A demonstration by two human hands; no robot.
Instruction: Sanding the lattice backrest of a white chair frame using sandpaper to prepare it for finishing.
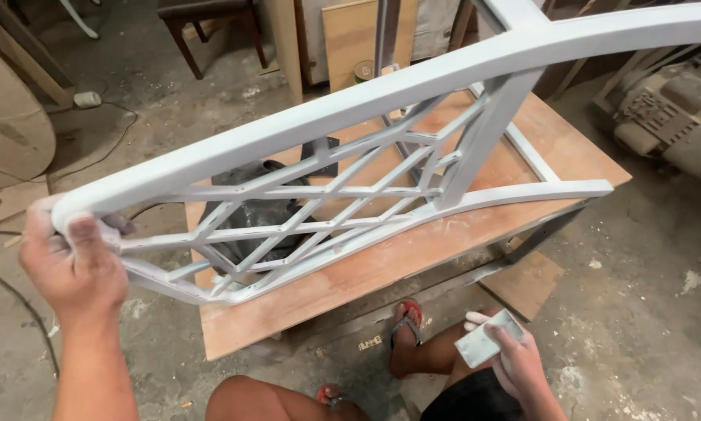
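Note:
A long curved frame, painted pale grey-white with a lattice of thin bars, is tilted up over a low plywood board table. My left hand grips the frame's near end at the left, thumb over the top rail. My right hand, low at the right beside my knee, holds a small folded piece of grey sandpaper. The frame's far end runs out of view at the top right.
A dark crumpled cloth lies on the board behind the lattice. My feet in red sandals rest on the dusty concrete floor. A round wooden panel leans at left, a chair stands at the back, machinery at right.

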